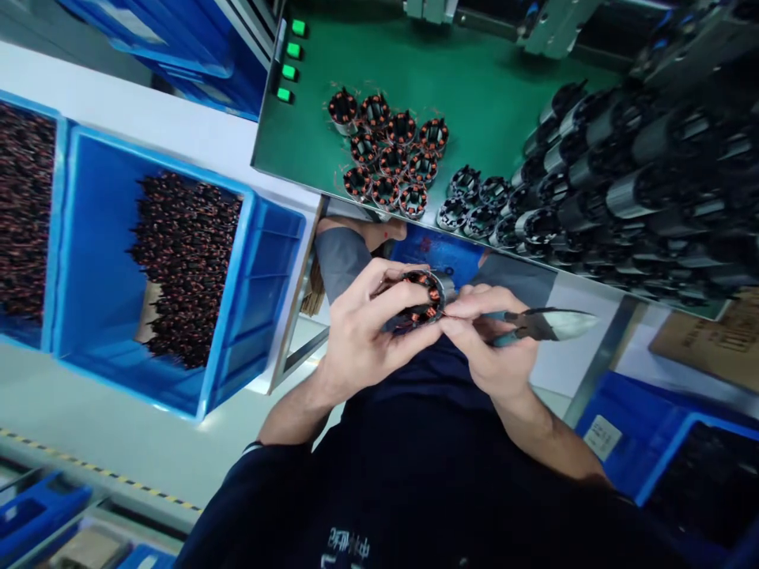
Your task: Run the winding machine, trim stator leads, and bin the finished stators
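My left hand (371,328) is closed around a motor stator (446,289), a metal ring with copper windings and black insulation inside. My right hand (495,340) grips a pair of cutting pliers (537,324), whose blades point to the right, away from the stator. The thumb and forefinger of that hand pinch together at the stator's right edge; whether a wire lies between them is too small to tell. Several wound stators (392,160) stand in a cluster on the green work surface (474,87) beyond my hands.
Many stators without visible copper (584,186) are stacked at the right of the green surface, near its front edge. Machine parts (551,32) line the back. At left, a blue bin (103,261) holds many small dark-and-copper parts. Another blue bin (628,419) stands at lower right.
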`<control>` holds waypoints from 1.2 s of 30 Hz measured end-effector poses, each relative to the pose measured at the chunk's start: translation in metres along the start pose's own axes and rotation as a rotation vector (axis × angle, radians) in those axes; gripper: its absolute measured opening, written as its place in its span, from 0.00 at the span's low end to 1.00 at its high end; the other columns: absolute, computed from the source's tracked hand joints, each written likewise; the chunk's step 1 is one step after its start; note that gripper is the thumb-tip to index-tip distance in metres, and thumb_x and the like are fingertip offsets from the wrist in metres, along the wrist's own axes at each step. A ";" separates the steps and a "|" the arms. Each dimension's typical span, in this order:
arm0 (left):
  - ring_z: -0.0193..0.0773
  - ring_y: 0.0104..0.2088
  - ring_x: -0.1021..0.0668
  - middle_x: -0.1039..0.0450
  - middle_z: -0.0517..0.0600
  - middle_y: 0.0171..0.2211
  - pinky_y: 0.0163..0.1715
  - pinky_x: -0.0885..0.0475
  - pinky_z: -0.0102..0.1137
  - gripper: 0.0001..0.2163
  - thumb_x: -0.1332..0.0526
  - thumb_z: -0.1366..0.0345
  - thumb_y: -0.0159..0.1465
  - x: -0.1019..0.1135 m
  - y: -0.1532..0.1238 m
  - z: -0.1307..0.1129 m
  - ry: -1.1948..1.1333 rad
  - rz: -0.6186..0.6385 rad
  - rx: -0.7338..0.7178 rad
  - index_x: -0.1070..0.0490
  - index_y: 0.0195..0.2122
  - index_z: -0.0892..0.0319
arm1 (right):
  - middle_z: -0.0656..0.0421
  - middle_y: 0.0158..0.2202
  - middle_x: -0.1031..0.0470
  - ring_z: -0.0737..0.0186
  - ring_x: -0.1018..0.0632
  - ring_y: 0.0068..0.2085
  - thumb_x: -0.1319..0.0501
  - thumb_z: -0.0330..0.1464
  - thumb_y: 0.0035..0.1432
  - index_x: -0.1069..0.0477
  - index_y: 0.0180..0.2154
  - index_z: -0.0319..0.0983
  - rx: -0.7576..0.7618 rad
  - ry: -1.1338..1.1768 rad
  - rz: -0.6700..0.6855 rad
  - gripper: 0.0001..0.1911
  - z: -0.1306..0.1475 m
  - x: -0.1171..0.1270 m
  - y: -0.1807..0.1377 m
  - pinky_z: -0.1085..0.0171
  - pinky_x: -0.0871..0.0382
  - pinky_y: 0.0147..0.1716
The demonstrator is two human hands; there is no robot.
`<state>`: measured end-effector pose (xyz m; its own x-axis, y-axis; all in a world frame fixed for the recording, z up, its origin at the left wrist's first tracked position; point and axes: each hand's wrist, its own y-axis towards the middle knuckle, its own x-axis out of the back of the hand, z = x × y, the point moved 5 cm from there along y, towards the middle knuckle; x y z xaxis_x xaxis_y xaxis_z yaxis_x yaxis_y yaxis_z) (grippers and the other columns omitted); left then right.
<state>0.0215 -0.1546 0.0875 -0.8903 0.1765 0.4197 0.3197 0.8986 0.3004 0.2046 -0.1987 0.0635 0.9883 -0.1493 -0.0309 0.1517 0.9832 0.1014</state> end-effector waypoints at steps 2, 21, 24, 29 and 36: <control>0.50 0.54 0.11 0.13 0.54 0.53 0.54 0.11 0.41 0.12 0.18 0.53 0.67 -0.003 -0.001 0.002 0.016 0.013 0.012 0.12 0.46 0.49 | 0.59 0.34 0.23 0.63 0.24 0.33 0.25 0.37 0.72 0.17 0.42 0.42 -0.080 -0.029 0.045 0.07 -0.002 0.004 0.002 0.63 0.24 0.36; 0.53 0.52 0.08 0.10 0.52 0.50 0.58 0.12 0.47 0.20 0.22 0.45 0.72 -0.060 -0.029 0.032 -0.882 -0.135 0.612 0.22 0.36 0.54 | 0.61 0.36 0.31 0.64 0.29 0.36 0.27 0.37 0.77 0.20 0.46 0.43 -0.394 0.111 0.167 0.06 -0.009 0.052 -0.011 0.63 0.32 0.38; 0.47 0.50 0.07 0.11 0.50 0.55 0.55 0.11 0.42 0.14 0.23 0.49 0.75 -0.058 -0.026 0.033 -0.866 -0.211 0.558 0.19 0.42 0.52 | 0.61 0.39 0.27 0.65 0.26 0.36 0.31 0.32 0.78 0.22 0.56 0.44 -0.238 -0.171 0.101 0.08 0.003 0.053 -0.024 0.64 0.31 0.37; 0.46 0.50 0.07 0.12 0.50 0.60 0.53 0.10 0.40 0.12 0.25 0.51 0.76 -0.060 -0.025 0.033 -0.853 -0.263 0.449 0.19 0.47 0.52 | 0.60 0.42 0.23 0.64 0.21 0.40 0.38 0.26 0.76 0.26 0.56 0.42 -0.073 -0.309 0.373 0.11 0.008 0.020 -0.045 0.64 0.25 0.44; 0.49 0.53 0.07 0.14 0.53 0.63 0.54 0.10 0.40 0.08 0.27 0.55 0.78 -0.067 -0.028 0.025 -0.843 -0.200 0.356 0.19 0.49 0.53 | 0.60 0.39 0.29 0.63 0.26 0.37 0.40 0.25 0.77 0.32 0.50 0.42 -0.052 -0.359 0.281 0.07 -0.001 0.008 -0.034 0.63 0.25 0.45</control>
<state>0.0643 -0.1817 0.0295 -0.9039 0.1131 -0.4126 0.1414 0.9892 -0.0386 0.2076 -0.2328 0.0592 0.9352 0.1060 0.3378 -0.1149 0.9934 0.0066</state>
